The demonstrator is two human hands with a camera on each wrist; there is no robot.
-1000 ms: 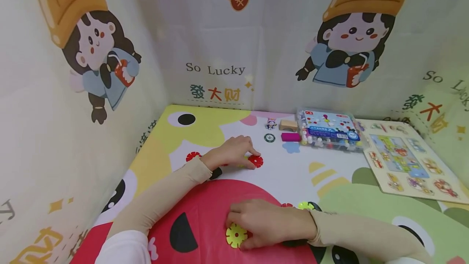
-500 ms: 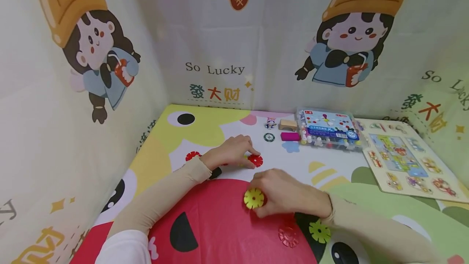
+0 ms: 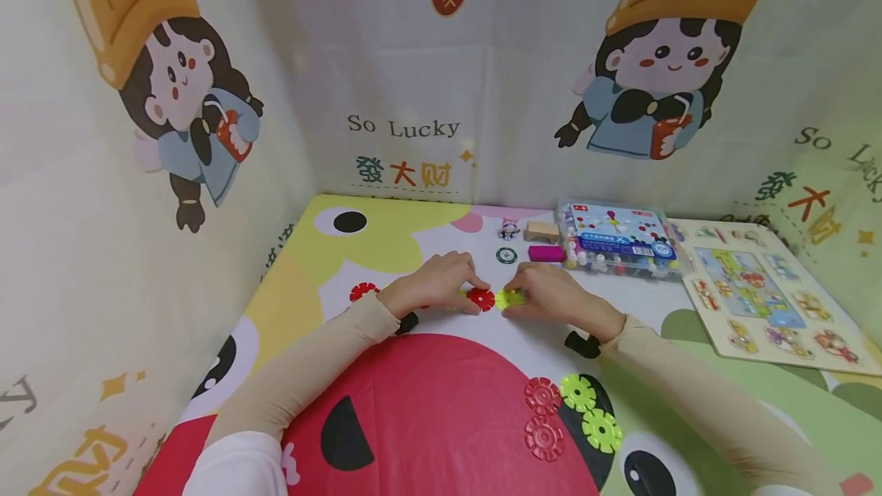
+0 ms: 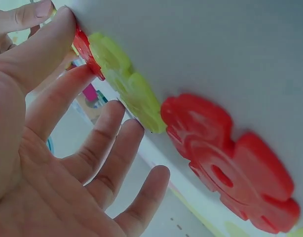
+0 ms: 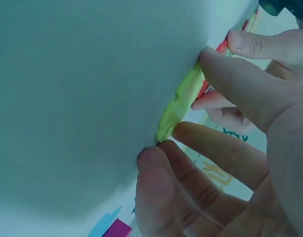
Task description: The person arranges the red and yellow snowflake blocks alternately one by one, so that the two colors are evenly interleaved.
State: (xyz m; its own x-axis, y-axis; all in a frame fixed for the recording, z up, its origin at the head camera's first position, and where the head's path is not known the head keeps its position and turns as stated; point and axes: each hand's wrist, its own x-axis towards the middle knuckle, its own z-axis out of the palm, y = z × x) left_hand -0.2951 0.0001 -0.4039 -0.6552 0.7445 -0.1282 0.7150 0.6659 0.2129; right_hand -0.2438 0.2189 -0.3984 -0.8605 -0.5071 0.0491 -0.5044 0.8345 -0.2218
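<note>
My left hand [image 3: 441, 282] pinches a red notched flower disc [image 3: 481, 299] between thumb and index finger, its other fingers spread. That disc is at the right end of a flat row on the cloth. In the left wrist view a yellow-green flower disc [image 4: 127, 84] and another red flower disc [image 4: 215, 163] follow it. My right hand [image 3: 554, 295] holds a separate yellow-green flower disc [image 5: 182, 101] by its edges, thumb on one side and fingers on the other. This disc lies right at the right edge of the pinched red one. Much of the row is hidden behind my left hand.
Two loose red discs [image 3: 543, 438] and two yellow-green discs [image 3: 602, 430] lie near front right. Behind are a figurine [image 3: 508, 229], green chip [image 3: 506, 255], wooden block [image 3: 541, 232], magenta block [image 3: 546, 253] and clear box [image 3: 620, 239]. A puzzle board [image 3: 758, 289] lies far right.
My right hand has carried the yellow-green disc from the front of the cloth up and right to the row's end, uncovering the loose discs. The left hand has stayed in place.
</note>
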